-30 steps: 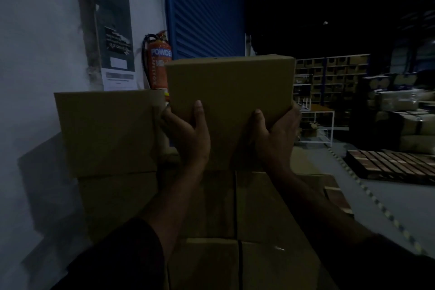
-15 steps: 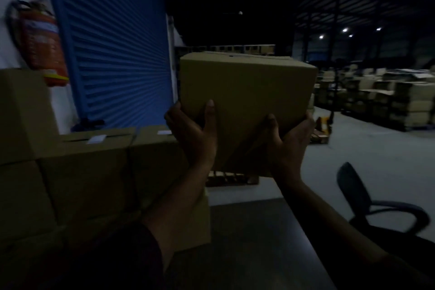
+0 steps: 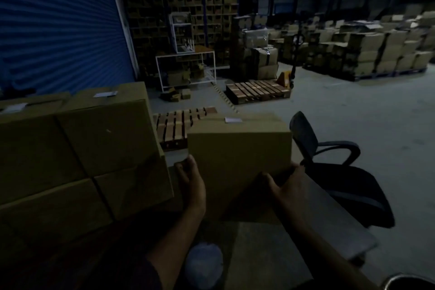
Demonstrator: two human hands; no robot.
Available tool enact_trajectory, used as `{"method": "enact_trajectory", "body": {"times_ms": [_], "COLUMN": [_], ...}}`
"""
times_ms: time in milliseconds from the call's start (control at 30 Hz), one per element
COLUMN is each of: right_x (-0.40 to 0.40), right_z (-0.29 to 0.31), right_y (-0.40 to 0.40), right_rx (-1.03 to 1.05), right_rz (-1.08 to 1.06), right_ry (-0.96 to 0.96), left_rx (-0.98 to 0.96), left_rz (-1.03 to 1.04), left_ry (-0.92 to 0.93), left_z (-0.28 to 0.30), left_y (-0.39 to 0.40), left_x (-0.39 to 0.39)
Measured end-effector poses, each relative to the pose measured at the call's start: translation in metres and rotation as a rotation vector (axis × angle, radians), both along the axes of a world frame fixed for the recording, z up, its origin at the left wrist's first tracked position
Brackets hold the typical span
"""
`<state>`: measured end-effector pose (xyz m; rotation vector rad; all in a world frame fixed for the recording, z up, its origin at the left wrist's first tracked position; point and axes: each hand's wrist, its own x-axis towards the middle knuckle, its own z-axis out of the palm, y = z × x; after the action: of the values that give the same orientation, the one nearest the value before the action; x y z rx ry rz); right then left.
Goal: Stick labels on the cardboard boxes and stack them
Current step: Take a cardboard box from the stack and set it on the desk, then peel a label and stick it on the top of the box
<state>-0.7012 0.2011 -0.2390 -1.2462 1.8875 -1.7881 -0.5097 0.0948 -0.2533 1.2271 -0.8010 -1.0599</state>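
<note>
Both hands hold one cardboard box point(image 3: 240, 160) from below. The left hand point(image 3: 190, 181) grips its lower left corner, fingers curled round the edge. The right hand point(image 3: 286, 186) grips the lower right side, thumb on the front face. The box sits low over the dark bench point(image 3: 329, 214), between the two grips.

A small white label point(image 3: 233, 120) is stuck on top of the box; its writing is too small to read. The stacked boxes point(image 3: 77, 148) on the left have white labels on top too.

A black chair point(image 3: 339, 172) stands just beside the box on the right. Beyond it lies open grey floor point(image 3: 353, 110).
</note>
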Motion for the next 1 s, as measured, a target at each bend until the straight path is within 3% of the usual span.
{"method": "enact_trajectory", "body": {"times_ms": [167,433,600,733,867,933,1000], "right_x": [0.004,0.007,-0.014,-0.012,0.006,0.005,-0.001], "right_z": [-0.065,-0.121,-0.138,-0.115,-0.09,-0.092,-0.102], "right_y": [0.004,0.002,0.004,0.001,-0.017,-0.032,-0.047], "right_rx": [0.133,0.331,0.482,0.413,0.303,0.352,0.469], "right_rz": [0.017,-0.028,-0.041,0.007,-0.067,-0.041,-0.018], "right_ry": [-0.007,0.021,0.145,-0.123,-0.285,-0.149,0.126], "left_rx": [0.228,0.316,0.348,0.389,0.264,0.198,0.177], "left_rz": [-0.048,-0.137,-0.29,-0.402,-0.327,-0.35,-0.382], "left_ry": [0.046,-0.044,0.032,-0.044,-0.229,-0.287,-0.337], "left_z": [-0.056,-0.128,-0.119,-0.116,-0.105,-0.105,-0.109], "left_y": [0.001,-0.012,-0.027,-0.048,-0.051,-0.051,-0.044], "left_x": [0.013,0.034,0.058,0.072,0.067,0.06,0.05]}}
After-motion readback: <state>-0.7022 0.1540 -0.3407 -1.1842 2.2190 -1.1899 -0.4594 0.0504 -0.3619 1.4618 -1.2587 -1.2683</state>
